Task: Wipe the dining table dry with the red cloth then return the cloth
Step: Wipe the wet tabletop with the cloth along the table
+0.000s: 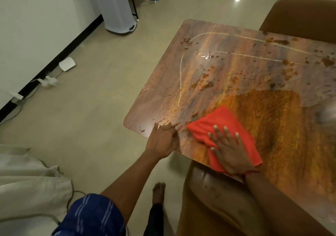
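1. Nearest, at the lower middle of the frame, the right hand (231,154) lies flat on the red cloth (221,125), fingers spread and palm down; this grip pins the cloth by pressing on it and is not curled around it.
2. Under that palm the cloth sits folded on the near edge of the desk (163,90), its far corner pointing toward the middle of the top.
3. Just left of the cloth, the left hand (162,142) rests on the desk's near edge beside the rounded corner; its grip holds nothing, with the fingers laid over the rim as if to brace.
4. Judging by this, the wiping step is in hand and only begun: the patch to the right of the cloth looks evenly smeared, while the rest is not yet dry.
5. Farther up the frame, water droplets (145,126) bead near the corner, and larger splashes (203,85) dot the centre.
6. Toward the upper right, pale curved streaks (236,35) and more blotches run across the far half.
7. Next, the cloth probably needs pushing away from the body in overlapping passes toward those far splashes, with firm palm pressure; returning the cloth comes later.
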